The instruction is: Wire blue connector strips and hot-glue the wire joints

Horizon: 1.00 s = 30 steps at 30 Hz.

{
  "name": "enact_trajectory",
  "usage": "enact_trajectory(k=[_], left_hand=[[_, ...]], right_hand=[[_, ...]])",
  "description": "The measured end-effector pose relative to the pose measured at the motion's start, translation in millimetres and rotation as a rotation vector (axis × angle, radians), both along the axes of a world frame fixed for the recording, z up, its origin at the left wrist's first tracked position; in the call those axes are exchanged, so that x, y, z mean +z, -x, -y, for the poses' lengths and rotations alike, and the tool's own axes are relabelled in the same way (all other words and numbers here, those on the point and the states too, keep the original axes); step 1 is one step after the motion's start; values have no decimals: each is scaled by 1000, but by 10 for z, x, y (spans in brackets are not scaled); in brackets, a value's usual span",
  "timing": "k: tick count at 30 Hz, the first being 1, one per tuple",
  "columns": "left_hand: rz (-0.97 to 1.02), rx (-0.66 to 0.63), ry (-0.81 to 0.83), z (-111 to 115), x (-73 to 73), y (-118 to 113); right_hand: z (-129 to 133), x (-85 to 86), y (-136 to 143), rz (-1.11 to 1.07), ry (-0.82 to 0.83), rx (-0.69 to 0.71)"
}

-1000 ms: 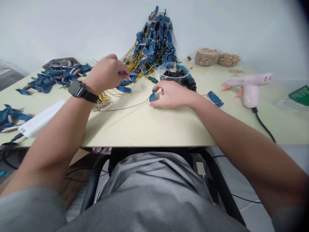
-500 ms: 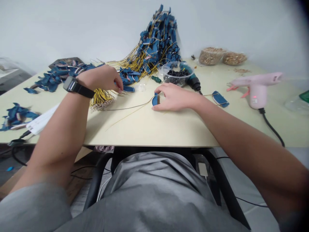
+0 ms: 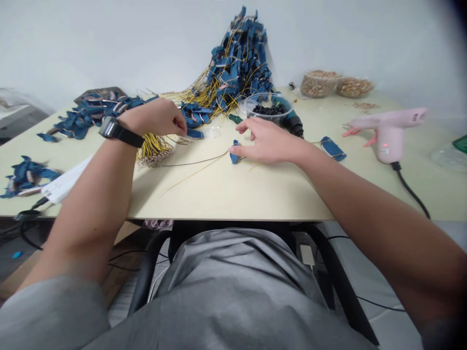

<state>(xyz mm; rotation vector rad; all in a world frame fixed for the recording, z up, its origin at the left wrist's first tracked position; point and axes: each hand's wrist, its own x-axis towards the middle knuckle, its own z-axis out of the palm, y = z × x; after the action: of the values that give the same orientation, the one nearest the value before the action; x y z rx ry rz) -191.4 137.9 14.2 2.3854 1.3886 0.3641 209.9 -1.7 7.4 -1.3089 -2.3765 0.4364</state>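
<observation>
- Here's the right hand (image 3: 268, 139), thumb and fingers spread apart, thumb tip at a small, curved, blue piece (image 3: 235, 159) in the table's middle; whether they touch, I can't tell.
- Over on the left, the left hand (image 3: 158, 117) curls downward, fingertips bunched; can't tell whether they pinch anything.
- Between the hands, a thin, dark wire (image 3: 193, 163) and a thin, yellow strand (image 3: 189, 176) trail leftward from the blue piece. A light thumb seems best here, both lines left slack and uncrossed.
- Just below the left hand sits a pale-tipped bundle of yellow wires (image 3: 153, 146), and that's a likely snag!
- Beyond the right hand, a round, clear plastic tub (image 3: 251, 113) of black bits crowds its far side.
- Right: a flat, blue piece with wires (image 3: 332, 148), then a pink glue gun (image 3: 390, 129), its light glowing red.
- Far middle, a tall, blue heap threaded with yellow wires (image 3: 237, 61) leans against the wall.
</observation>
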Motion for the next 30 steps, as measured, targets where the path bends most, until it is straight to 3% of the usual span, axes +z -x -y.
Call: enact_trajectory(k=[4,7,10,15,18,20,25,27,29,30], left_hand=[[-133,37,-46,266,199,-132],[-249,83,-21,373,222,-281],[-255,47,-29,297,139,-319],[-136,-104,-100,70,19,-176],[-79,-103,-155,101,69,-160],[-46,-32,-185,217,150,-206],[235,270,-96,599,394,-352],[427,363,-155,680,496,-379],[643,385,-223,708,625,-398],[708,318,-200,708,702,-411]], right_hand=[[-35,-42,-9,-43,-44,9],[-58,-78,-14,-69,-61,11],[-69,-98,-20,-79,-68,8],[-79,-116,-36,-87,-75,10],[-88,-125,-42,-86,-76,10],[-94,-129,-44,-86,-77,12],[-97,-134,-47,-86,-77,12],[-92,-132,-44,-84,-85,8],[-83,-126,-36,-84,-88,6],[-78,-123,-30,-86,-88,7]])
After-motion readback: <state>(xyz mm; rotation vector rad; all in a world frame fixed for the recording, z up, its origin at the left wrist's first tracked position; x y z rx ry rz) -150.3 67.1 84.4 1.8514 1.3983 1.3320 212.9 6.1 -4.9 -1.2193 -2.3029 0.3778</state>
